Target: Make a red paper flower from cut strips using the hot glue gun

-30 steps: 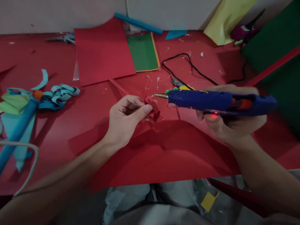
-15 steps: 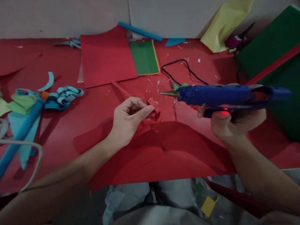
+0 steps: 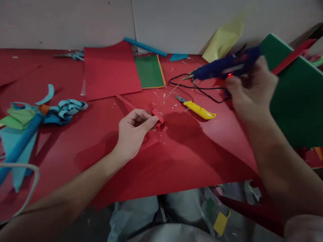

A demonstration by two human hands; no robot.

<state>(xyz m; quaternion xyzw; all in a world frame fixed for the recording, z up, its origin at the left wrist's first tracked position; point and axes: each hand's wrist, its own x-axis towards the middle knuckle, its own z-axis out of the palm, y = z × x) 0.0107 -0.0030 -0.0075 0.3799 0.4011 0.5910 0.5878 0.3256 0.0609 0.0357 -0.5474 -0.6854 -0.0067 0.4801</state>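
Note:
Between thumb and fingers, my left hand [image 3: 135, 132] pinches a small folded red paper strip [image 3: 158, 120] just over the table. My right hand [image 3: 252, 87] grips a blue hot glue gun [image 3: 222, 67], its red light glowing by my thumb. The nozzle points left, and a thin glue thread [image 3: 173, 90] runs from it down toward the red paper. A yellow utility knife [image 3: 200, 110] lies on the table between my hands, its blade end to the left. Under my forearms spreads a large red paper sheet [image 3: 176, 168].
Red sheets [image 3: 111, 70] and green paper [image 3: 150, 72] lie at the back near a blue paper tube [image 3: 145, 46]. A blue paper flower craft [image 3: 27, 134] lies left. A green board [image 3: 292, 101] stands right. The black cord [image 3: 214, 97] loops behind the knife.
My right hand has carried the glue gun up and away from the red paper, drawing out a glue thread. The yellow knife has come into view. My left hand keeps its pinch.

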